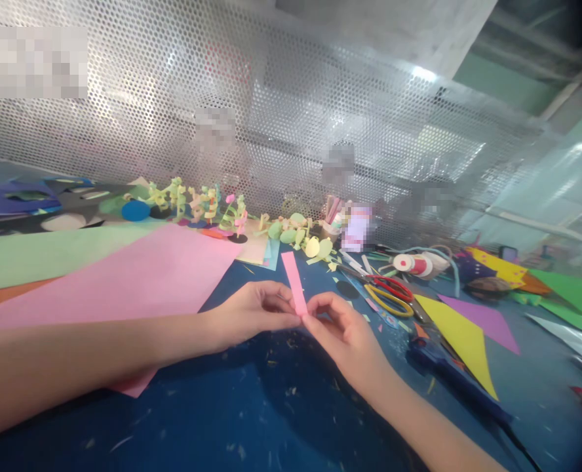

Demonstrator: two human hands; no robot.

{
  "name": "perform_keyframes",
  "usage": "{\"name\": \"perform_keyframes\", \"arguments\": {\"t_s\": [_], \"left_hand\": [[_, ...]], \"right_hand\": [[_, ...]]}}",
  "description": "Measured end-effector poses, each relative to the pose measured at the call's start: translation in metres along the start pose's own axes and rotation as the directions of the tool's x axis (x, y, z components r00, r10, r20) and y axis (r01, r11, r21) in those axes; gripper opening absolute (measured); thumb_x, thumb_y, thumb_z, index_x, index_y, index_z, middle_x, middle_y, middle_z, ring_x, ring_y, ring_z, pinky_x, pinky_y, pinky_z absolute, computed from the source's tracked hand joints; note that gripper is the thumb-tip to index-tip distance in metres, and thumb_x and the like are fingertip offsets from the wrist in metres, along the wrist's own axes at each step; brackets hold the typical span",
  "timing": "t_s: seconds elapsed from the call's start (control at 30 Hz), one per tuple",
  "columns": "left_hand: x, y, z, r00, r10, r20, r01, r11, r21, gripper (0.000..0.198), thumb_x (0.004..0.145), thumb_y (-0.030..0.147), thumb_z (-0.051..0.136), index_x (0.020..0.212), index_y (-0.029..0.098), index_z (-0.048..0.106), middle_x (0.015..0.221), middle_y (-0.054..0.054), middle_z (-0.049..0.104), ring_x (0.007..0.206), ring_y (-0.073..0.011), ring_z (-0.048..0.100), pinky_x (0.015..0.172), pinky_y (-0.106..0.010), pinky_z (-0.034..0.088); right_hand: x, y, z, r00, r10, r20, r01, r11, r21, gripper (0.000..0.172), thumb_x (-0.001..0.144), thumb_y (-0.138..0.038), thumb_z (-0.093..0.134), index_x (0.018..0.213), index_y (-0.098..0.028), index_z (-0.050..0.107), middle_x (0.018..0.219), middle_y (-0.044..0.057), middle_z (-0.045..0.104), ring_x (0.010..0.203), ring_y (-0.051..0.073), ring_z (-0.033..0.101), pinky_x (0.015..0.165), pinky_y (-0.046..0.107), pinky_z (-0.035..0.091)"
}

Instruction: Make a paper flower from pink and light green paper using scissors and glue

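A narrow pink paper strip stands upright between my two hands, its lower end pinched by both. My left hand holds it from the left with thumb and fingertips. From the right, my right hand pinches the same lower end, so the fingertips of both hands nearly meet. The strip's upper end is free and leans slightly left. Under my left forearm lies a large pink paper sheet, partly over a pale green sheet.
Red-handled scissors and yellow-handled scissors lie right of my hands, near a dark blue glue gun with a cord. Small paper figures stand at the back before a perforated metal panel. A thread spool and yellow paper lie rightward.
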State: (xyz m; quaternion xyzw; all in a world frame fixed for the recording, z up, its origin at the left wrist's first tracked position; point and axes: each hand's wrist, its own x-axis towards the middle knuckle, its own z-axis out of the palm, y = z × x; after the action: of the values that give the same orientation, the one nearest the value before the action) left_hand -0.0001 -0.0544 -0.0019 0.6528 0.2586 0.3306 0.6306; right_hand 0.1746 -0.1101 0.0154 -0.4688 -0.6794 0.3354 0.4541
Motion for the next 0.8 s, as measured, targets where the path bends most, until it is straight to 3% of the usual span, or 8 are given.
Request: {"name": "perform_keyframes", "arguments": {"t_s": [0.2, 0.67, 0.8], "left_hand": [[-0.0003, 0.0013, 0.0011, 0.999, 0.036, 0.006, -0.037, 0.991, 0.132, 0.019, 0.072, 0.028, 0.067, 0.084, 0.015, 0.06, 0.078, -0.003, 0.066, 0.073, -0.0137, 0.061, 0.069, -0.025, 0.045], [0.0001, -0.0004, 0.0006, 0.997, 0.061, 0.036, -0.066, 0.989, 0.135, 0.019, 0.073, 0.026, 0.067, 0.087, 0.015, 0.059, 0.081, -0.002, 0.065, 0.076, -0.0131, 0.06, 0.071, -0.025, 0.045], [0.0018, -0.0014, 0.0005, 0.997, 0.075, 0.033, -0.08, 0.98, 0.185, 0.019, 0.073, 0.027, 0.067, 0.084, 0.015, 0.059, 0.08, -0.003, 0.065, 0.075, -0.014, 0.06, 0.071, -0.026, 0.045]], "right_hand": [[-0.0005, 0.0, -0.0002, 0.999, 0.037, -0.026, -0.039, 0.997, -0.074, 0.011, 0.08, -0.029, 0.058, 0.077, -0.02, 0.054, 0.079, 0.001, 0.058, 0.073, 0.014, 0.058, 0.067, 0.023, 0.049], [0.0018, 0.0013, -0.0004, 0.998, 0.063, -0.028, -0.065, 0.996, -0.066, 0.013, 0.079, -0.03, 0.059, 0.075, -0.019, 0.054, 0.075, 0.0, 0.057, 0.069, 0.012, 0.056, 0.064, 0.022, 0.048], [0.0029, 0.0027, 0.0005, 0.998, 0.059, -0.031, -0.06, 0.998, -0.026, 0.013, 0.078, -0.029, 0.06, 0.083, -0.02, 0.052, 0.075, -0.001, 0.056, 0.07, 0.013, 0.056, 0.064, 0.023, 0.048]]}}
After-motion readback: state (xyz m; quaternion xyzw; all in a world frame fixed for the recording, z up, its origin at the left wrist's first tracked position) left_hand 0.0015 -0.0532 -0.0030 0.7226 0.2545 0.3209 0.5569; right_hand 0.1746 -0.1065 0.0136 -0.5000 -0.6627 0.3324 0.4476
